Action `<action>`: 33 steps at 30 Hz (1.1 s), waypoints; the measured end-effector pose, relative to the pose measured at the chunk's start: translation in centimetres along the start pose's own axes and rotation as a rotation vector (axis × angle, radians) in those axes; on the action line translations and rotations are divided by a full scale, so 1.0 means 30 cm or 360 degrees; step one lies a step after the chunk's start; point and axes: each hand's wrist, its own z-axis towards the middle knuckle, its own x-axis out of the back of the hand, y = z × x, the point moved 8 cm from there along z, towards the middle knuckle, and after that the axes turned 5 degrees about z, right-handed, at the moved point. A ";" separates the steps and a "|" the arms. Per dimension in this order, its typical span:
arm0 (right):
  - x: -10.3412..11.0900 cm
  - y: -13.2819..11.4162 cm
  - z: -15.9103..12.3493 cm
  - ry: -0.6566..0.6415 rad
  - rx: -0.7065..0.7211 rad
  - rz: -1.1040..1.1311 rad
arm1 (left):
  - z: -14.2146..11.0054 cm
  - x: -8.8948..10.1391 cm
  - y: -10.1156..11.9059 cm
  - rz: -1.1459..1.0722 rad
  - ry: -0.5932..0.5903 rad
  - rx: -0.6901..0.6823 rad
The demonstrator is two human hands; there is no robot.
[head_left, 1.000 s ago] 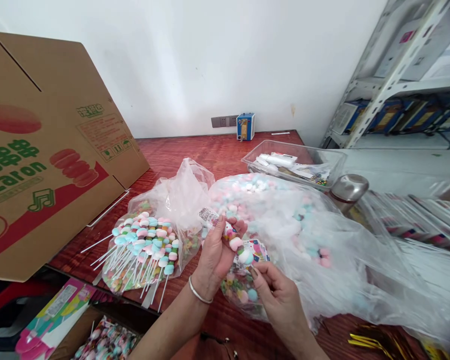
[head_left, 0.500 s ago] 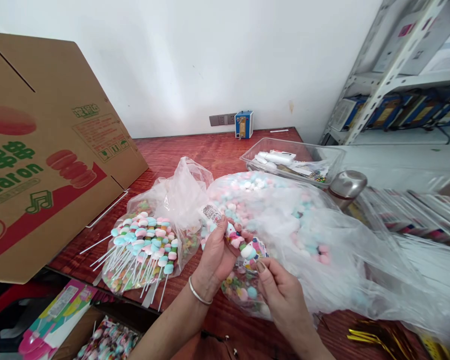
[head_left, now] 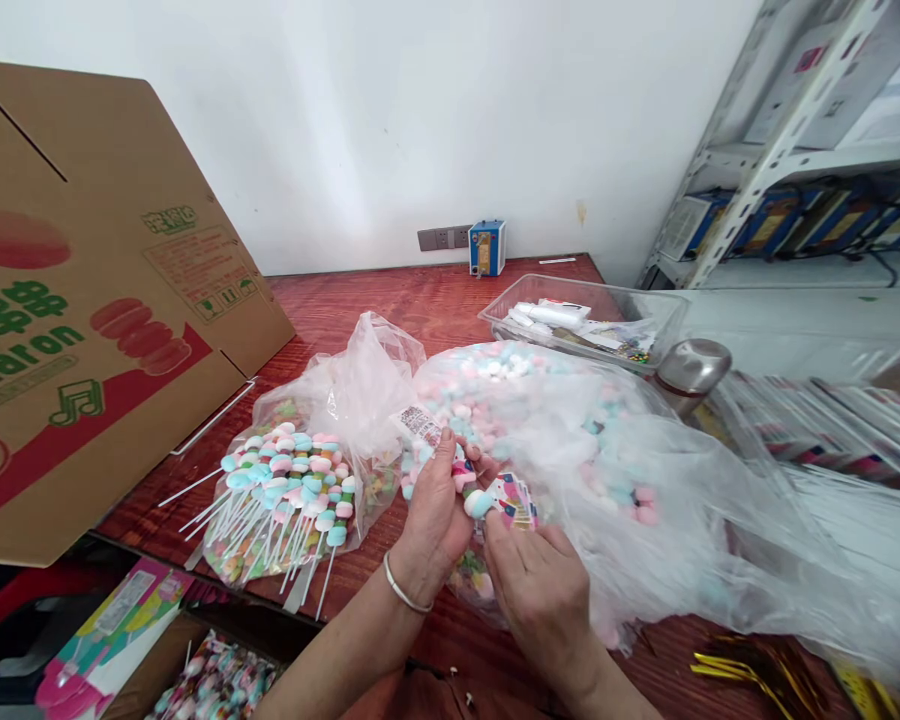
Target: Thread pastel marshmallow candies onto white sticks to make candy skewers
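My left hand (head_left: 441, 500), with a bangle on the wrist, is closed around a small printed wrapper (head_left: 420, 425) whose white, coded end sticks out past the thumb. A marshmallow skewer (head_left: 477, 502) with pastel pieces runs from that wrapper toward my right hand (head_left: 541, 580). The right fingers are curled in a pinch at the skewer's lower end; its stick is hidden behind them. Just beyond the right fingertips lies a fanned stack of printed wrappers (head_left: 516, 500). Left of the hands, several finished-looking marshmallow skewers (head_left: 292, 480) rest on a clear bag of colourful gummies (head_left: 229, 560).
A large clear bag of marshmallows (head_left: 570, 430) spreads to the right. Behind it stand a plastic tray (head_left: 517, 300) and a metal flask (head_left: 694, 370). A cardboard box (head_left: 120, 300) fills the left. Gold ties (head_left: 735, 670) lie front right; a box of wrapped sweets (head_left: 214, 680) sits below.
My right hand has turned over and moved left, closer to my left hand, pushing the skewer's end along. The left hand keeps hold of the wrapper, and the visible pieces have shifted slightly left.
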 end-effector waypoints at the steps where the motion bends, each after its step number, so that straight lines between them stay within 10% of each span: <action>1: -0.001 -0.001 0.001 0.0008 0.0006 -0.0041 | 0.001 0.001 0.001 -0.0009 0.0010 -0.0008; 9: -0.036 0.101 -0.039 0.0012 -0.0621 0.0504 | -0.010 -0.016 -0.004 -0.0044 -0.0136 -0.0003; 17: -0.212 0.084 -0.126 -0.0281 -0.2126 0.2740 | -0.030 -0.060 -0.026 -0.0089 -0.0404 0.0061; 28: -0.191 0.088 -0.093 -0.0103 -0.2120 0.3094 | 0.002 -0.057 0.058 0.0099 -0.0537 -0.0135; 33: -0.184 0.111 -0.101 -0.0044 -0.1990 0.2911 | 0.013 -0.017 0.027 0.0159 -0.0226 -0.0097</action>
